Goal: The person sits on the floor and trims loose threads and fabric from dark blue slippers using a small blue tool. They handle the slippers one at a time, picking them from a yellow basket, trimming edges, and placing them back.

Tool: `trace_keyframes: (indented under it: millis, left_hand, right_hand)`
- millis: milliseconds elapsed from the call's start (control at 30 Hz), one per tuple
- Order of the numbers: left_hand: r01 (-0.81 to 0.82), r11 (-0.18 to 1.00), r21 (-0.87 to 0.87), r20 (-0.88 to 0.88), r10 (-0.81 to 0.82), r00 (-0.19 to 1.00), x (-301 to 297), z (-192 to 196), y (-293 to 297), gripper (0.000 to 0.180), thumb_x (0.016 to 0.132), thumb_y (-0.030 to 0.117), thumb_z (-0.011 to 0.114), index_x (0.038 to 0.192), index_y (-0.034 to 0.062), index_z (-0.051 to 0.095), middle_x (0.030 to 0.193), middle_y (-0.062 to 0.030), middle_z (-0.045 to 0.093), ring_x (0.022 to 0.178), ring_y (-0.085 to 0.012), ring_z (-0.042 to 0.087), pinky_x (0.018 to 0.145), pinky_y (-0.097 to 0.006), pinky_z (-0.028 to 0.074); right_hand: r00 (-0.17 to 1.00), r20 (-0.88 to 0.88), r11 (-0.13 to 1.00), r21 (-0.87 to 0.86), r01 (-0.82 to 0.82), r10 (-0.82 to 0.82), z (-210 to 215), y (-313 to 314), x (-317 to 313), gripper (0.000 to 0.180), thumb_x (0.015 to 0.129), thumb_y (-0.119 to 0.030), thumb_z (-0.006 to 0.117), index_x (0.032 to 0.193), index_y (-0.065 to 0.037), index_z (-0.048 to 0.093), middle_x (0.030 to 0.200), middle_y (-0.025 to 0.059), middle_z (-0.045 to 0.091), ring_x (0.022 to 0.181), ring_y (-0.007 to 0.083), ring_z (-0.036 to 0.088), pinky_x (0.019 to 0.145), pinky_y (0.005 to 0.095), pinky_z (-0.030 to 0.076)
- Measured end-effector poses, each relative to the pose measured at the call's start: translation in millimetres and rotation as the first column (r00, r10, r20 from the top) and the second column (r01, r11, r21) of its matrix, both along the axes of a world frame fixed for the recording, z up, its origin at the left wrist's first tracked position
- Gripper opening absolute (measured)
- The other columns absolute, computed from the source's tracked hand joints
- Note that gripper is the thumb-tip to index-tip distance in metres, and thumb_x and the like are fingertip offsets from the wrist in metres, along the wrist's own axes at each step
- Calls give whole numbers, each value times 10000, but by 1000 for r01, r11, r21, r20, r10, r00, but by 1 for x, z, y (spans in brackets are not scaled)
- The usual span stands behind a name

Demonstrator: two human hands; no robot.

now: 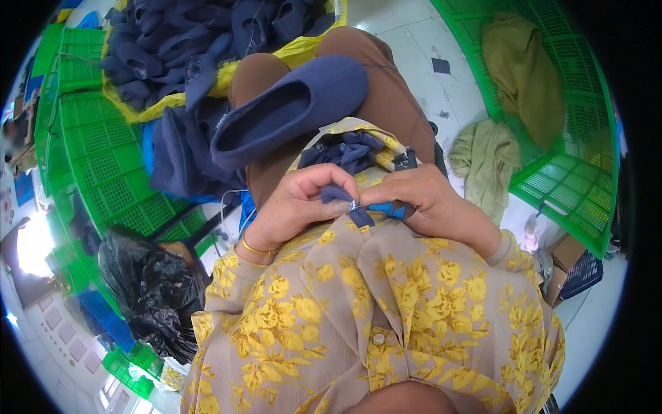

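Observation:
My left hand [303, 199] pinches a small folded strip of dark blue fabric [361, 218] between thumb and forefinger, in front of my belly. In my right hand [434, 196] is a small tool with a blue-wrapped handle [387, 208]. Its thin tip meets the fabric at my left thumb, where a small pale patch shows; what kind of tool it is I cannot make out. A bundle of dark blue fabric pieces [345, 150] lies in my lap just beyond both hands. Across my thighs rests a dark blue slipper [296, 110], its opening facing up.
A yellow-edged sack [293, 48] full of dark blue slippers stands ahead at left. Green plastic crates [103, 165] line the left; another green crate [545, 179] at right has olive cloth [517, 76] over it. A black plastic bag [148, 290] sits beside my left arm.

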State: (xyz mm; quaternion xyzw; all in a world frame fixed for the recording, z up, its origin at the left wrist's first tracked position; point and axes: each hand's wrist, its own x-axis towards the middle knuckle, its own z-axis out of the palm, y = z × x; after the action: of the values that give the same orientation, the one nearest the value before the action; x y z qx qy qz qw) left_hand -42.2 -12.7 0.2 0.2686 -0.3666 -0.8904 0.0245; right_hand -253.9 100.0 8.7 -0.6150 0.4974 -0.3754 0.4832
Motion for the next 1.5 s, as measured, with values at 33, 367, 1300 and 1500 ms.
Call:
trace_keyframes:
  millis: [33, 367, 1300, 1500]
  left_hand:
    - [-7, 1000, -4, 19, 7, 1000, -1, 2, 1, 194, 849, 77, 704, 1005, 12, 609, 927, -18, 627, 845, -82, 585, 796, -217, 463]
    - [-16, 998, -60, 90, 22, 996, -7, 5, 5, 196, 868, 58, 688, 1029, 8, 587, 880, -20, 632, 755, -67, 619, 697, -199, 511]
    - [-283, 956, -76, 12, 284, 959, -19, 11, 5, 139, 922, 23, 592, 1047, -11, 542, 877, -121, 669, 730, -166, 673, 694, -283, 565]
    - [-303, 929, -214, 44, 319, 947, -28, 16, 2, 103, 906, 19, 583, 993, -27, 554, 829, -117, 667, 686, -132, 659, 631, -247, 551]
  right_hand:
    - [1000, 6, 1000, -11, 8, -8, -1, 1, 0, 516, 618, 135, 607, 1075, -95, 674, 951, 93, 702, 875, 276, 683, 748, 317, 533]
    - [1000, -10, 997, 78, 19, -19, -1, 4, 5, 441, 629, 127, 557, 1015, -81, 606, 874, 98, 673, 803, 279, 669, 669, 346, 504]
    - [835, -318, 767, -617, 177, -449, 0, -25, 10, 289, 670, -57, 711, 947, -94, 639, 886, 26, 621, 713, 224, 621, 607, 329, 498]
    - [855, -296, 748, -647, 149, -426, 19, -30, 18, 298, 643, 1, 684, 928, -79, 645, 880, 43, 649, 739, 230, 639, 619, 306, 504]
